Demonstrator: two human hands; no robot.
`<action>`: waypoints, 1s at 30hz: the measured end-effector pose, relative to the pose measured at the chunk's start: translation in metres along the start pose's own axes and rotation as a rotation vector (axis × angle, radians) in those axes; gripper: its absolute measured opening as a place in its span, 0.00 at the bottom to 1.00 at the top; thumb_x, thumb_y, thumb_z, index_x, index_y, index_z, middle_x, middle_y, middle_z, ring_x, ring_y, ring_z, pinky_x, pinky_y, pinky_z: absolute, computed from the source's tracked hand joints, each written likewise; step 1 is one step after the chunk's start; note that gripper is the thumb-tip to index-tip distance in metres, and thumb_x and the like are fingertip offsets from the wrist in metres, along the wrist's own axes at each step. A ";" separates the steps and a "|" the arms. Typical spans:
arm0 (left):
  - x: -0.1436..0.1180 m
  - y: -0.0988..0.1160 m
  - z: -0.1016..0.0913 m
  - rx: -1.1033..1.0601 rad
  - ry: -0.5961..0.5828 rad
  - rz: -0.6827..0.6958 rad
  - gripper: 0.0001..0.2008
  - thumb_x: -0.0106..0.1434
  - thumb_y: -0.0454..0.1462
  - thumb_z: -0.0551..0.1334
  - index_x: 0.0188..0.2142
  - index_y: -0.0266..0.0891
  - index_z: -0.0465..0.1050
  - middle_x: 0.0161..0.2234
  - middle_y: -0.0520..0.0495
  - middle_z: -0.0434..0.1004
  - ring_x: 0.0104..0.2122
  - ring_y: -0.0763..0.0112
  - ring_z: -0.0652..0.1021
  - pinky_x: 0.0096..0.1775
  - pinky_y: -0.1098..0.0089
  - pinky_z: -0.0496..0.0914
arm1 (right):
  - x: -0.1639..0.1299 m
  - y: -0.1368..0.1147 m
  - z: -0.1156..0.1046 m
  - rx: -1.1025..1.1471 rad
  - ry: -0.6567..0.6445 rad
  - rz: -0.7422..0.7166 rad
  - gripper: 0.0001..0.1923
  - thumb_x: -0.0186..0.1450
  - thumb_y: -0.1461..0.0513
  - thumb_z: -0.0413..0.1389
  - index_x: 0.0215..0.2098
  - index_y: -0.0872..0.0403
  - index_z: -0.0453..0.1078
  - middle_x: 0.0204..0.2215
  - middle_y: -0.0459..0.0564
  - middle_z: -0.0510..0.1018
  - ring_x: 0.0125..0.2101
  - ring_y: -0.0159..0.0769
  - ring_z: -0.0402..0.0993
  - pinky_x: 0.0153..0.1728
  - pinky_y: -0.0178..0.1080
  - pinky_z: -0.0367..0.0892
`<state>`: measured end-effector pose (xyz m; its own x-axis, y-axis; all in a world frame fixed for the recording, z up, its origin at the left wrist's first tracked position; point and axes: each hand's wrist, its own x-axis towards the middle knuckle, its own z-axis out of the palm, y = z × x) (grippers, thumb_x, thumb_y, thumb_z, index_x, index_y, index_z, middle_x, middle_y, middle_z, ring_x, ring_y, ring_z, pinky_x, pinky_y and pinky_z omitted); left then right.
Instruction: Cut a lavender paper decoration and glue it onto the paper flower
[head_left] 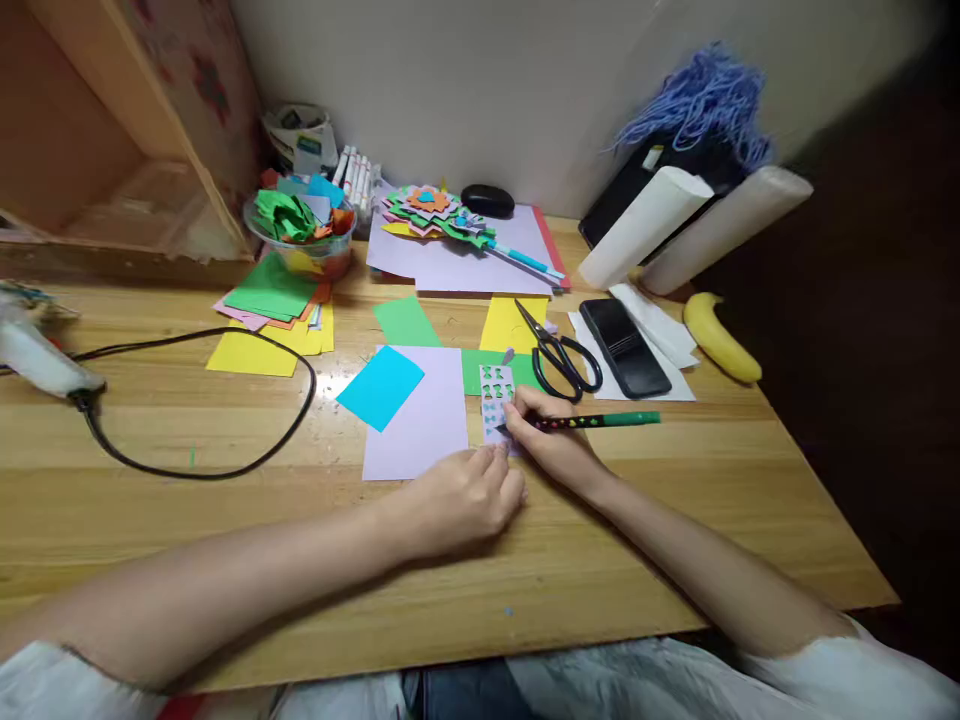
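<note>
Right grip [551, 435]: fingers closed around the green-ended pen [619, 420], tip at the patterned card [490, 402], just left of this grip. Left grip [466, 497]: fingers curled near the card's lower edge; hold on it cannot be determined. Poor steadying could shift the card, misplacing strokes.

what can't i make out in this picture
All in the head view:
Patterned strip: right edge partly behind the right hand; finer motif detail too small.
White device: cut off by the left edge.
Black object: partly hidden by blue yarn and a white roll.
</note>
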<state>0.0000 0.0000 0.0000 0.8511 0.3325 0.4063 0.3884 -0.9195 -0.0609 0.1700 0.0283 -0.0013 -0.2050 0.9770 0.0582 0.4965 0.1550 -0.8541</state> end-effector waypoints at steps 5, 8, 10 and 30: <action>0.002 -0.002 -0.002 0.005 0.022 -0.004 0.06 0.62 0.32 0.53 0.30 0.33 0.66 0.31 0.36 0.78 0.31 0.61 0.78 0.29 0.67 0.72 | 0.000 -0.001 0.001 0.004 -0.012 -0.008 0.17 0.63 0.61 0.50 0.19 0.53 0.50 0.17 0.40 0.55 0.21 0.29 0.52 0.22 0.34 0.49; 0.001 0.000 -0.002 0.005 0.026 -0.011 0.07 0.63 0.32 0.53 0.30 0.33 0.66 0.31 0.37 0.78 0.32 0.61 0.78 0.30 0.67 0.72 | -0.001 -0.003 0.000 0.014 -0.013 -0.014 0.17 0.62 0.62 0.50 0.19 0.52 0.49 0.17 0.41 0.55 0.21 0.29 0.52 0.22 0.34 0.50; 0.001 0.000 -0.001 0.002 0.023 -0.012 0.07 0.63 0.32 0.52 0.30 0.33 0.66 0.31 0.36 0.78 0.33 0.62 0.78 0.31 0.67 0.73 | -0.001 -0.004 0.000 0.022 -0.020 -0.020 0.17 0.62 0.62 0.50 0.18 0.52 0.49 0.17 0.40 0.55 0.20 0.29 0.52 0.22 0.34 0.50; 0.000 0.000 -0.001 0.003 0.020 -0.011 0.07 0.63 0.33 0.53 0.30 0.33 0.66 0.30 0.36 0.77 0.32 0.62 0.78 0.30 0.67 0.72 | -0.001 -0.004 0.000 0.037 -0.025 -0.001 0.17 0.63 0.61 0.51 0.18 0.53 0.52 0.17 0.41 0.57 0.20 0.29 0.54 0.23 0.34 0.51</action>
<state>-0.0001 0.0001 0.0012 0.8395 0.3385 0.4250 0.3990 -0.9150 -0.0594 0.1677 0.0264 0.0022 -0.2270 0.9728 0.0462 0.4648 0.1500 -0.8726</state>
